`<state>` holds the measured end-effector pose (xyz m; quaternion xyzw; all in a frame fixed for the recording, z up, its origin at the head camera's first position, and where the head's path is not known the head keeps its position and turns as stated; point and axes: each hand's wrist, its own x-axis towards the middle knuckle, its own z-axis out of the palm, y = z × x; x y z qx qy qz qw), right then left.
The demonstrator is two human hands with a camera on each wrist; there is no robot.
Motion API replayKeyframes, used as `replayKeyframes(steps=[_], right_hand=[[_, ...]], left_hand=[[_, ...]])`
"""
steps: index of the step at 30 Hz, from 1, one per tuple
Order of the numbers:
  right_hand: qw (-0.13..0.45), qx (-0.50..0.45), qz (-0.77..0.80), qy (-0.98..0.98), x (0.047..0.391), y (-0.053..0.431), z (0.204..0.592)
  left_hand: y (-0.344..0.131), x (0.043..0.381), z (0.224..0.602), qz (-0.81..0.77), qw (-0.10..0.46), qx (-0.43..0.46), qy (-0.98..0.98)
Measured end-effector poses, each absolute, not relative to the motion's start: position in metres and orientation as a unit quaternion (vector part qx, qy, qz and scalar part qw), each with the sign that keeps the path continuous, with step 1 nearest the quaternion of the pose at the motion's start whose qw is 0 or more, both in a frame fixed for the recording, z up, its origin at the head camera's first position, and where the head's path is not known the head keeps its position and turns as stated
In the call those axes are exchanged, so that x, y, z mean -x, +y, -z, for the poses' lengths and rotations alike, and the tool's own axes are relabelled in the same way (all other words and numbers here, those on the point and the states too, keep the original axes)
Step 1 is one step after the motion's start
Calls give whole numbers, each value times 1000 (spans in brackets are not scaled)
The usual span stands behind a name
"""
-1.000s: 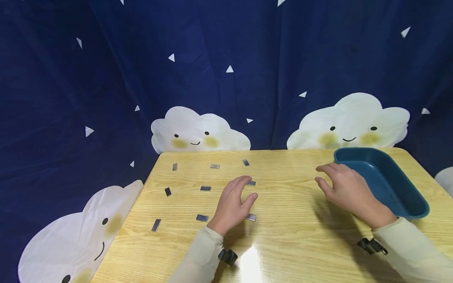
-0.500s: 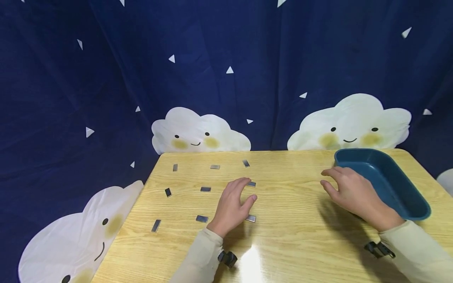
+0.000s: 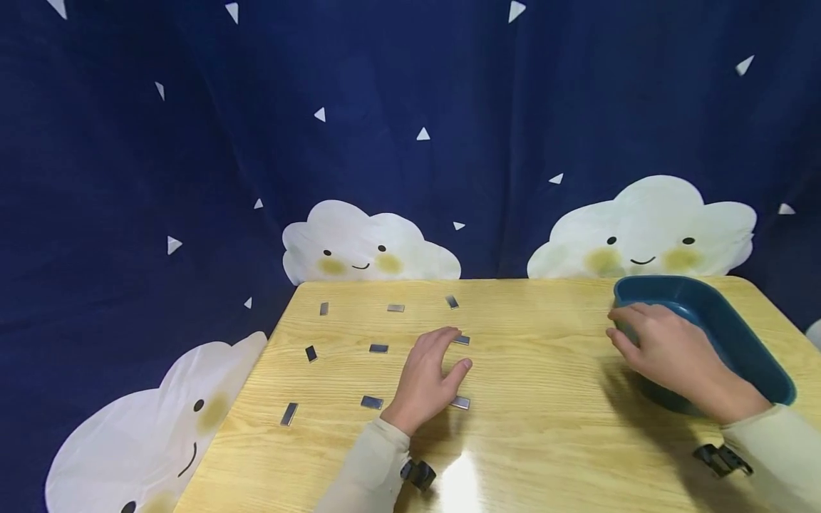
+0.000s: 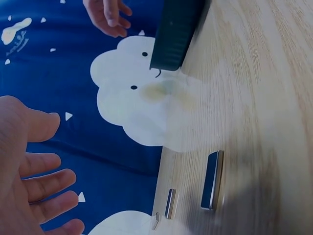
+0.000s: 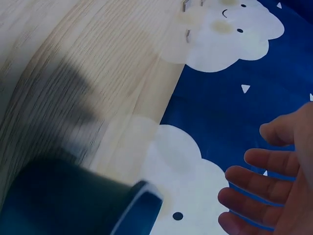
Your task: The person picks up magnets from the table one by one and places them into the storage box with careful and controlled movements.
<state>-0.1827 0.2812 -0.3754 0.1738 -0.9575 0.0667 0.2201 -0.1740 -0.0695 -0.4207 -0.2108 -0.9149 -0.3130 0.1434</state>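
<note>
In the head view my left hand (image 3: 426, 381) hovers over the middle of the table, fingers relaxed and nothing held. Its fingers and thumb partly cover two of the small flat metallic rectangles, one near the fingertips (image 3: 463, 340) and one below the thumb (image 3: 460, 403). The left wrist view shows one such metallic rectangle (image 4: 212, 180) lying flat on the wood, apart from the hand. My right hand (image 3: 673, 349) is raised over the left side of a dark teal bin (image 3: 757, 349), hiding part of it. Its fingers are loosely bent and hold nothing, as the right wrist view (image 5: 274, 181) confirms.
Several more metallic rectangles, such as a dark one (image 3: 311, 353) and a long one (image 3: 289, 414), lie in loose rows on the left half of the wooden table (image 3: 545, 442). A navy curtain (image 3: 372, 85) with white clouds hangs behind the far edge.
My right hand has moved rightward, from the bin's left edge to over its near left side. The left hand keeps its place over the rectangles; the whole view has shifted slightly.
</note>
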Motion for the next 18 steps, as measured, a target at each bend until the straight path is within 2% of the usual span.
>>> replayKeyframes(steps=[18], right_hand=[[219,-154,-34,-963,189,326,364]], left_hand=[[-72,173,417,331,135,213,-909]])
